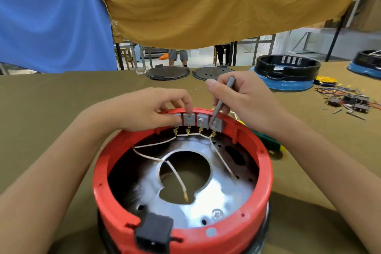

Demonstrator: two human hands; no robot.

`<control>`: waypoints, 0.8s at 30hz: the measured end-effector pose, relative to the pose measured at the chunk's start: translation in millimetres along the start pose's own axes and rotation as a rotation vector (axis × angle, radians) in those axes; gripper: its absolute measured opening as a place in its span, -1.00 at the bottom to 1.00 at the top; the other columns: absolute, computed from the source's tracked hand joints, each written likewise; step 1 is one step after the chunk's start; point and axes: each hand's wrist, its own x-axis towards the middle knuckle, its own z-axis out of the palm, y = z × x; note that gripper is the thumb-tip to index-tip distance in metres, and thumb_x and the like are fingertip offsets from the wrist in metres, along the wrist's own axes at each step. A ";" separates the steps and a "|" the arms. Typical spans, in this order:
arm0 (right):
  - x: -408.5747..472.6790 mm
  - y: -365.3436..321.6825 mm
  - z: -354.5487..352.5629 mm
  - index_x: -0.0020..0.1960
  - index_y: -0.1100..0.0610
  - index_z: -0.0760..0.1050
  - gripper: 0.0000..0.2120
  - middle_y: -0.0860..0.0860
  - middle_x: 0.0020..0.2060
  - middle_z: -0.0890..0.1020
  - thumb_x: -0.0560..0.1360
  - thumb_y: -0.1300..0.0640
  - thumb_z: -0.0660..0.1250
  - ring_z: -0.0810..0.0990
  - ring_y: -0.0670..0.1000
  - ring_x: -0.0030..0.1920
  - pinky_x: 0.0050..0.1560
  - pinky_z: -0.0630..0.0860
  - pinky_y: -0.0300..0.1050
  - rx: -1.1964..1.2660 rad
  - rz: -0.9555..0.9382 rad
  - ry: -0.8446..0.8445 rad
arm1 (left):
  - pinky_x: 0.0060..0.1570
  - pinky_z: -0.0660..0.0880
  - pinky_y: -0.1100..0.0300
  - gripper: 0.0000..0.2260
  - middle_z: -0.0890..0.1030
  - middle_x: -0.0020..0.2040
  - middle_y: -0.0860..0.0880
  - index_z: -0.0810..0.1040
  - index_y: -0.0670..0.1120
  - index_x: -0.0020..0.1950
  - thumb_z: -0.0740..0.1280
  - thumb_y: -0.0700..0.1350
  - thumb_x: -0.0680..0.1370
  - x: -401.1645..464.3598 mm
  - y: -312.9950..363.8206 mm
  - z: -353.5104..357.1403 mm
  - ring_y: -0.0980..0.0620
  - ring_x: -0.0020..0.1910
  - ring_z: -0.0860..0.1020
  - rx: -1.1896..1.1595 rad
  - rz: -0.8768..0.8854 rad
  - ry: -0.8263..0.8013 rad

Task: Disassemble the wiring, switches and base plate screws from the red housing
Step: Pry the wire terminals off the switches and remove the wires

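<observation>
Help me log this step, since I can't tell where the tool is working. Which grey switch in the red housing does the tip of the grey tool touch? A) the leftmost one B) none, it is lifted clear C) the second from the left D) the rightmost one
D: the right hand holds the grey tool with its tip down on the rightmost switch of the row in the red housing, while the left hand rests on the switches further left.

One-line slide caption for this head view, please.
Right hand works a grey tool at the grey switches in the red housing; left hand steadies them.
</observation>
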 end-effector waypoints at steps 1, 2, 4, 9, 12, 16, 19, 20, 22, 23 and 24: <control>-0.1 0.0 0.1 -0.28 0.24 0.53 -0.59 0.08 -0.42 0.61 0.63 -0.01 0.28 0.61 0.08 -0.37 -0.29 0.52 -0.01 -0.020 -0.007 -0.001 | -0.15 0.47 0.32 -0.83 0.56 0.11 0.27 0.48 0.30 0.09 0.35 0.03 0.57 -1.3 -1.2 -1.5 0.19 -0.03 0.63 0.016 -0.020 0.016; -0.4 -0.1 0.5 -0.28 0.22 0.53 -0.60 0.07 -0.41 0.61 0.63 -0.02 0.29 0.62 0.07 -0.36 -0.27 0.52 0.01 -0.045 -0.012 -0.003 | -0.22 0.44 0.39 -0.83 0.56 0.10 0.26 0.49 0.29 0.07 0.37 0.02 0.56 -2.1 -1.9 -2.4 0.20 -0.05 0.64 0.026 -0.032 0.035; -1.5 -0.7 1.2 -0.28 0.16 0.52 -0.63 0.04 -0.41 0.63 0.61 -0.04 0.31 0.63 0.08 -0.33 -0.26 0.53 0.03 -0.083 -0.009 -0.001 | -0.17 0.48 0.39 -0.82 0.56 0.09 0.26 0.52 0.26 0.04 0.40 -0.02 0.53 -2.2 -2.3 -2.3 0.21 0.02 0.61 0.041 -0.015 0.079; -1.6 -2.9 2.0 -0.28 0.10 0.55 -0.68 0.08 -0.37 0.63 0.56 -0.08 0.36 0.61 0.17 -0.28 -0.22 0.52 0.11 -0.143 -0.006 -0.011 | 0.29 0.41 0.14 -0.87 0.46 0.21 0.24 0.58 0.28 -0.02 0.43 0.04 0.51 2.0 1.3 5.1 0.27 0.24 0.44 0.042 0.052 0.072; -2.2 -2.8 1.4 -0.26 0.05 0.59 -0.70 0.01 -0.39 0.63 0.56 -0.09 0.37 0.58 0.08 -0.31 -0.27 0.46 -0.06 -0.182 -0.007 -0.037 | 0.33 0.36 0.14 -0.90 0.44 0.25 0.24 0.62 0.28 -0.04 0.46 0.08 0.49 7.1 -0.9 12.8 0.30 0.21 0.43 0.105 0.052 0.018; -1.8 -2.0 1.2 -0.23 0.02 0.64 -0.74 -0.05 -0.37 0.64 0.55 -0.09 0.38 0.58 -0.04 -0.31 -0.26 0.47 -0.17 -0.215 0.000 -0.076 | 0.30 0.39 0.09 -0.91 0.46 0.21 0.24 0.63 0.31 -0.07 0.47 0.10 0.48 10.1 -1.6 16.0 0.26 0.17 0.46 0.081 0.042 0.008; 0.1 -0.4 1.3 -0.23 0.04 0.64 -0.72 -0.03 -0.36 0.67 0.56 -0.10 0.37 0.62 0.03 -0.28 -0.21 0.51 -0.06 -0.192 0.024 -0.090 | 0.28 0.39 0.12 -0.92 0.47 0.20 0.24 0.65 0.28 -0.06 0.46 0.08 0.49 10.6 -3.2 16.2 0.28 0.15 0.46 0.065 0.043 0.017; 1.4 0.5 1.7 -0.23 0.05 0.63 -0.70 -0.02 -0.37 0.67 0.57 -0.10 0.35 0.62 0.05 -0.29 -0.22 0.50 -0.06 -0.181 0.036 -0.093 | 0.28 0.39 0.14 -0.93 0.47 0.19 0.24 0.66 0.26 -0.06 0.46 0.07 0.50 10.9 -3.5 16.5 0.28 0.15 0.46 0.067 0.043 0.016; 5.2 2.5 3.6 -0.24 0.10 0.62 -0.66 -0.01 -0.42 0.65 0.59 -0.08 0.33 0.59 0.04 -0.35 -0.28 0.47 -0.11 -0.160 0.061 -0.082 | 0.25 0.39 0.19 -0.93 0.46 0.20 0.23 0.66 0.25 -0.05 0.46 0.07 0.50 11.2 -3.5 16.9 0.28 0.15 0.45 0.073 0.035 0.012; 7.1 3.4 5.1 -0.25 0.13 0.62 -0.64 -0.01 -0.45 0.64 0.60 -0.07 0.32 0.56 0.01 -0.40 -0.33 0.44 -0.15 -0.153 0.071 -0.074 | 0.22 0.38 0.24 -0.93 0.46 0.19 0.24 0.66 0.25 -0.05 0.46 0.07 0.50 11.0 -3.3 17.1 0.29 0.15 0.45 0.074 0.031 0.010; 8.9 4.0 6.5 -0.25 0.16 0.61 -0.62 -0.02 -0.48 0.61 0.61 -0.06 0.31 0.51 -0.06 -0.46 -0.38 0.40 -0.22 -0.147 0.080 -0.066 | 0.19 0.38 0.28 -0.93 0.46 0.19 0.25 0.66 0.25 -0.06 0.46 0.07 0.50 10.9 -3.1 17.2 0.30 0.14 0.45 0.077 0.030 0.008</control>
